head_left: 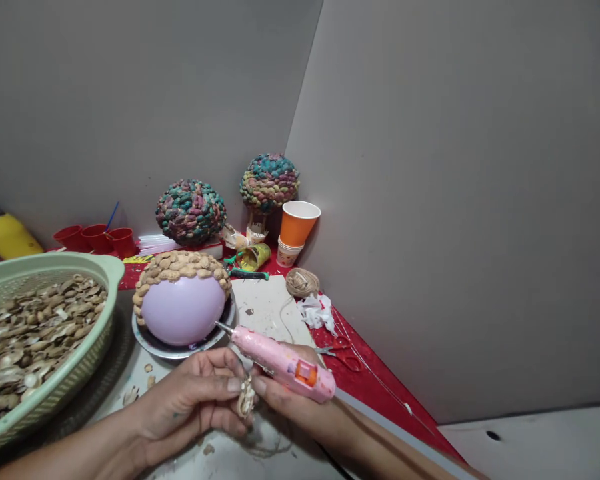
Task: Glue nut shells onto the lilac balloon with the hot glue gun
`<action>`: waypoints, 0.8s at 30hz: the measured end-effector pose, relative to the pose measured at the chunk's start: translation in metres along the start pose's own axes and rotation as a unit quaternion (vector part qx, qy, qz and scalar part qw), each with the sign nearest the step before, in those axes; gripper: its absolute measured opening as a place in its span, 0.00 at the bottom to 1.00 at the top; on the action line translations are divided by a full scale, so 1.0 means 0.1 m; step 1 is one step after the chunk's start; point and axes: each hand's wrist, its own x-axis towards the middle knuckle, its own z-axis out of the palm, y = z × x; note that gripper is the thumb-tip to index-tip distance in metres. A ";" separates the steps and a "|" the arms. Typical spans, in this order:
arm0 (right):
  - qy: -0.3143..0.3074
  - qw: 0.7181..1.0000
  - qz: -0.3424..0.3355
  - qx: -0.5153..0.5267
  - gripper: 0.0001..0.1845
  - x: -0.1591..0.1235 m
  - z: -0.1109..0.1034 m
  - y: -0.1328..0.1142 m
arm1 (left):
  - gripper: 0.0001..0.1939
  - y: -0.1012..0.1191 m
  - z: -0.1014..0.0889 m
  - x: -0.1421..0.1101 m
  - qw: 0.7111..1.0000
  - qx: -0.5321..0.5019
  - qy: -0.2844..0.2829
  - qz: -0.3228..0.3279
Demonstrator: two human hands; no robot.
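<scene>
Between the fingertips of my left hand [200, 393] is a peanut shell [247, 400], its pale inner side partly showing. My right hand [300, 400] holds a pink glue gun [275, 357], nozzle pointing up and left, and its thumb meets the shell too. Just beyond the nozzle a lilac balloon [183, 310] rests in a metal bowl [155, 352]. Peanut shells [180, 265] cover the balloon's upper part; its lower front is bare. How the right fingers wrap the glue gun's handle is mostly hidden.
A green basket [115, 280] of loose shells stands left. Behind are painted shell-covered balls [193, 210], red cups [121, 241], a yellow bottle [7, 233] and an orange cup [299, 223]. Twine [303, 283], crumpled tissue [317, 312] and scissors [347, 357] lie right, beside a grey wall [455, 200].
</scene>
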 end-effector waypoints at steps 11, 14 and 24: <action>-0.021 1.000 0.016 0.018 0.15 -0.01 -0.01 0.05 | 0.12 -0.02 0.00 -0.01 1.000 -0.019 -0.004 0.006; -0.022 1.000 0.007 0.006 0.16 -0.01 -0.01 0.02 | 0.12 -0.03 0.01 -0.01 1.000 -0.024 -0.007 0.003; 0.014 1.000 0.013 -0.001 0.19 -0.08 -0.08 0.08 | 0.13 0.06 0.00 -0.03 0.998 -0.039 -0.022 0.040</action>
